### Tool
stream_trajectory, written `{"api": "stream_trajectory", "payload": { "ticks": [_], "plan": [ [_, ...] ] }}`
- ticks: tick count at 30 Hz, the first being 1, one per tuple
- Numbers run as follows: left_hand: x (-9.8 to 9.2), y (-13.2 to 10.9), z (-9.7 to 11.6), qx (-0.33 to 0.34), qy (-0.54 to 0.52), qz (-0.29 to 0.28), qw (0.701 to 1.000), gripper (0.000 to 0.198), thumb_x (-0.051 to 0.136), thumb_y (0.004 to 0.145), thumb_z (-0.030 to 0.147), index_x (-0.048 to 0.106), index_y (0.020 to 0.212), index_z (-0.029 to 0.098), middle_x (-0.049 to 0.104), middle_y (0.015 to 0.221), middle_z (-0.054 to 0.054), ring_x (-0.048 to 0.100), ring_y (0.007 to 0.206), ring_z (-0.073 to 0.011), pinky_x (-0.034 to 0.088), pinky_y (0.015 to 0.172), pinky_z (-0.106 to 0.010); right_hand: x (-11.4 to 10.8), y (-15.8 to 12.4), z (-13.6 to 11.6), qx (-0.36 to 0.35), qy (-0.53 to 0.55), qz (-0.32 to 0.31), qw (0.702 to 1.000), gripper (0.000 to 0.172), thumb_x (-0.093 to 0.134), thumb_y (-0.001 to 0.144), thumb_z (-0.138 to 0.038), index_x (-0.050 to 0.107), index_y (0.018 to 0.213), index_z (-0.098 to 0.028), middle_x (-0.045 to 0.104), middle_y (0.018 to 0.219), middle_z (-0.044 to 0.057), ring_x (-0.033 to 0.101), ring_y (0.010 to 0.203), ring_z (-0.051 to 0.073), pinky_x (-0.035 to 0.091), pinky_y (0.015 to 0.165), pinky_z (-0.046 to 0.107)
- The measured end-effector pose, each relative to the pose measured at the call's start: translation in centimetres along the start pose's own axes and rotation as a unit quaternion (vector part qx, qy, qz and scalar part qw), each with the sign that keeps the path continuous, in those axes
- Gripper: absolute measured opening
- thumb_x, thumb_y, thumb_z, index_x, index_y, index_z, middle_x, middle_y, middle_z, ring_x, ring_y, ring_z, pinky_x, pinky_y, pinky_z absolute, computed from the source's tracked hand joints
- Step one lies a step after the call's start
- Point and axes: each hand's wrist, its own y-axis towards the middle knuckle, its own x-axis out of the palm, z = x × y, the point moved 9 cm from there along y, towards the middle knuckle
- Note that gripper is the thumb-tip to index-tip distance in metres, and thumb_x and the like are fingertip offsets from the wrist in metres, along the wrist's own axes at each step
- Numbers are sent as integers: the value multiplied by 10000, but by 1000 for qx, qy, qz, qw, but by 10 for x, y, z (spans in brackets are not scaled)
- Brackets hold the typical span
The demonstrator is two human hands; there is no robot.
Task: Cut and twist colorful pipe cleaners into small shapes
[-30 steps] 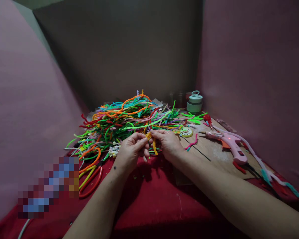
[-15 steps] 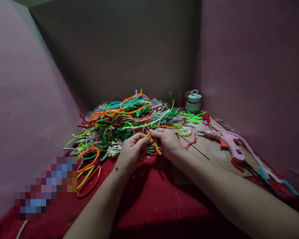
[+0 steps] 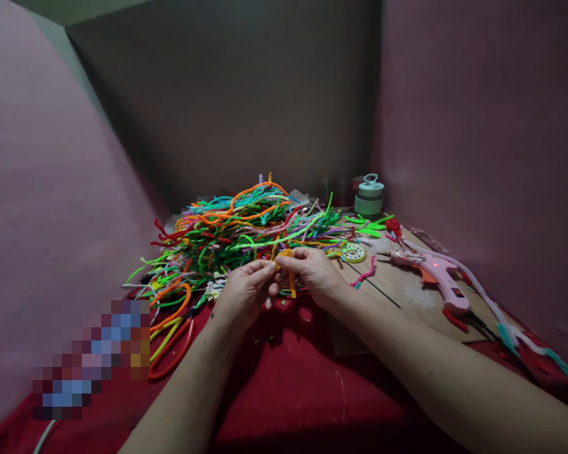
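Between my two hands is a yellow-orange pipe cleaner [image 3: 292, 284], bent into a small loop with one end hanging down. My left hand [image 3: 243, 290] pinches it from the left with thumb and forefinger. From the right, my right hand [image 3: 315, 274] grips it close to the loop, fingertips nearly touching those of my left. Part of the pipe cleaner is hidden by the fingers. Just behind my hands lies a big heap of coloured pipe cleaners [image 3: 246, 224]. A bundle of white-tipped stems [image 3: 214, 287] shows beside my left hand.
On a board [image 3: 416, 302] at the right rest a pink glue gun [image 3: 438, 271], a round white-and-yellow disc [image 3: 353, 252] and a dark thin rod [image 3: 373, 285]. A mint-green jar [image 3: 369, 197] stands behind. Red-handled pliers [image 3: 173, 353] lie left on the red cloth [image 3: 274, 384].
The pipe cleaner has turned between my fingers, and its loop now stands higher. My left hand has shifted slightly left and down. The whole view has moved a little.
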Motion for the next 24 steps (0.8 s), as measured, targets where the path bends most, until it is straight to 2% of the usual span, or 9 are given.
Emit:
{"api": "stream_trajectory", "payload": {
  "ticks": [5, 10, 15, 21, 24],
  "plan": [
    [3, -2, 4, 10, 13, -6, 1000, 206, 660, 685, 280, 580, 762, 106, 588, 579, -5, 495, 393, -64, 387, 334, -172, 2, -4, -3, 2, -5, 24, 1000, 160, 671, 555, -200, 526, 570, -136, 580, 492, -10, 496, 430, 75, 378, 453, 198],
    [2, -4, 7, 17, 54, 13, 998, 182, 656, 659, 232, 545, 753, 121, 615, 632, -24, 562, 447, -115, 414, 318, -196, 1, 0, 4, 32, -53, 3, 998, 97, 610, 573, -171, 529, 530, -138, 575, 465, -8, 464, 381, 64, 341, 404, 188],
    [4, -2, 2, 20, 91, 20, 995, 141, 600, 678, 229, 493, 726, 151, 607, 570, -1, 554, 398, -122, 408, 303, -203, 0, 4, 8, 30, -101, -25, 994, 79, 598, 574, -160, 537, 531, -136, 581, 471, -4, 453, 367, 62, 312, 374, 183],
    [6, -3, 2, 32, 126, 65, 989, 93, 537, 689, 214, 465, 711, 158, 582, 465, 23, 486, 288, -101, 383, 292, -195, -7, 6, 7, 20, -163, -4, 986, 78, 597, 574, -160, 534, 531, -144, 555, 437, -10, 427, 345, 65, 286, 339, 184],
    [9, -4, 2, 27, 135, 51, 989, 119, 553, 692, 235, 468, 712, 155, 594, 472, 11, 495, 294, -104, 385, 299, -197, -6, 7, 7, 15, -172, -13, 985, 79, 599, 583, -175, 537, 544, -145, 553, 450, -10, 427, 359, 65, 303, 346, 185]
  ]
}}
